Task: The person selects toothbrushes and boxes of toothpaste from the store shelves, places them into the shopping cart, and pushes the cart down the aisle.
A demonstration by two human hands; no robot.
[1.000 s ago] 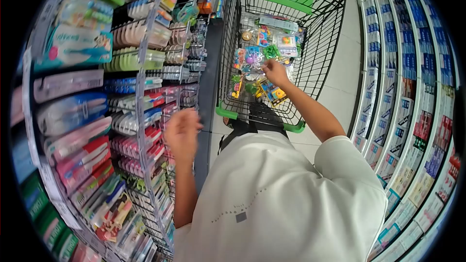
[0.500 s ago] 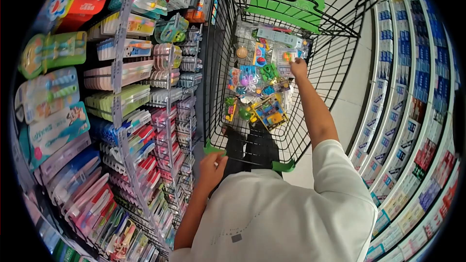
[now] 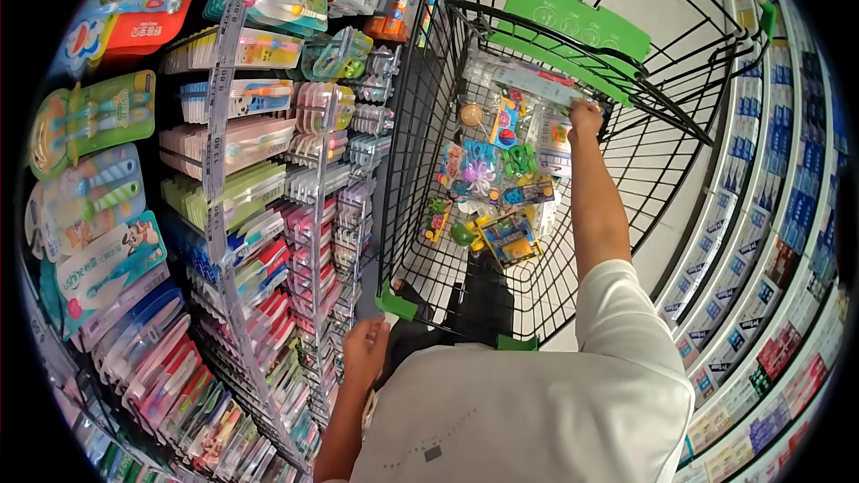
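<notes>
Supermarket shelving (image 3: 734, 259) flanks the wire cart (image 3: 573, 31), where I see toy packs (image 3: 510, 237) already loaded, upper centre, toothbrush packs (image 3: 112, 259) still racked at left, right hand (image 3: 586, 121) at the long package (image 3: 535, 82) inside, left hand (image 3: 365, 351) half-curled, lower centre, either grip impossible to tell.

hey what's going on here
A person in an off-white short-sleeved shirt is at a green-panelled black wire shopping cart. Their right hand is inside it, at the end of a long, flat, pale package; whether it grips is unclear. Their left hand is beside the cart's green corner piece. Small, colourful packaged items lie in the cart.
</notes>
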